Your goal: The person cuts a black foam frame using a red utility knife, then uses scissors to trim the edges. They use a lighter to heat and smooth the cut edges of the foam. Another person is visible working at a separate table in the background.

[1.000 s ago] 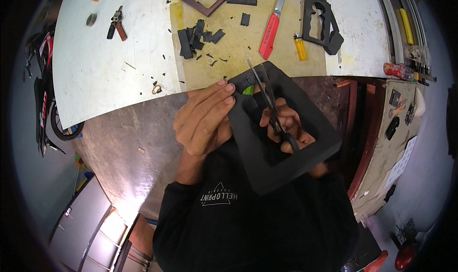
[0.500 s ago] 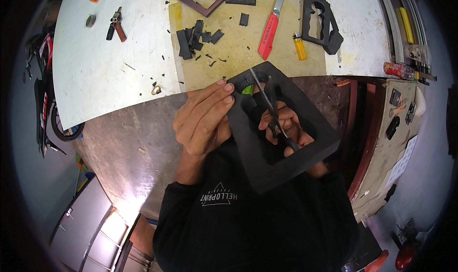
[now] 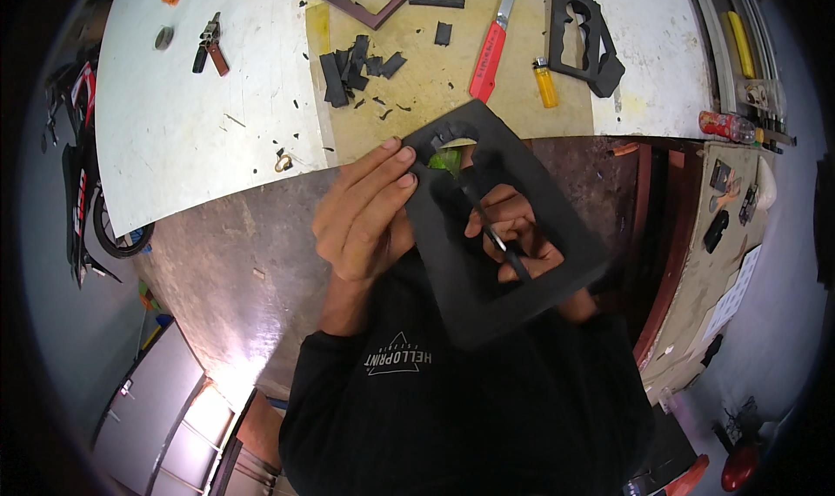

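White lettering (image 3: 398, 357) on black shirt (image 3: 487, 426); more on red cutter (image 3: 488, 66), bicycle (image 3: 76, 202).

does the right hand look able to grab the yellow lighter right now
Probably not: the right hand holds the scissors and shows through the opening of the black frame. The yellow lighter lies uncovered on the table, but that hand seems occupied.

The left hand (image 3: 365, 213) grips a thick black rectangular foam frame (image 3: 557, 222) by its left edge, tilted above the person's lap. Through its irregular cut-out show the right hand's (image 3: 515, 222) fingers, curled around slim dark metal scissors (image 3: 493, 236). Beyond, a yellowish translucent mat (image 3: 513, 131) bears black foam scraps (image 3: 334, 80), a red-handled utility knife (image 3: 488, 61) and a yellow plastic lighter (image 3: 545, 87).
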Available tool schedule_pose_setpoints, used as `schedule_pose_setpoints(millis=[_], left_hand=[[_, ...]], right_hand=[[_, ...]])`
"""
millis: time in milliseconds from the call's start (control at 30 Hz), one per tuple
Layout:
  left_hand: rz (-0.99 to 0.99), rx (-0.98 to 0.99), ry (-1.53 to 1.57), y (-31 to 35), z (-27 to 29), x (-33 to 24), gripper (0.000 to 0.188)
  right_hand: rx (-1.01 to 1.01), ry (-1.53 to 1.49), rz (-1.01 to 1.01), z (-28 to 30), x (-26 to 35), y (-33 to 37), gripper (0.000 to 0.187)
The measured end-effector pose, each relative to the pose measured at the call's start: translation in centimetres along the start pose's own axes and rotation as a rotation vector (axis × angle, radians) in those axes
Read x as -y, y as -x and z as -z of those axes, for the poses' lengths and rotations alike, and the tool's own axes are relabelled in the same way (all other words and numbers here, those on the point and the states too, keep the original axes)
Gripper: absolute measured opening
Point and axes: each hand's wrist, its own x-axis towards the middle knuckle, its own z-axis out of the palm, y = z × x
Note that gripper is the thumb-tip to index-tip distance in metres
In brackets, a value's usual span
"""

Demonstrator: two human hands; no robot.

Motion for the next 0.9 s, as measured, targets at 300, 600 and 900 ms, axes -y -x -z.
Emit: schedule_pose_setpoints(millis=[300, 600, 900], left_hand=[[-0.175, -0.004, -0.115, 0.4, 2.3, 0.4, 0.022], [-0.174, 0.074, -0.105, -0.3, 2.4, 0.2, 0.02], [-0.141, 0.026, -0.082, -0.1, 1.8, 0.6, 0.018]], right_hand=[[0.119, 0.536, -0.399, 6.7, 0.9, 2.6, 0.046], [-0.374, 1.198, -0.207, 7.7, -2.3, -3.1, 0.04], [-0.388, 1.506, -0.31, 7.1, -3.9, -8.4, 0.039]])
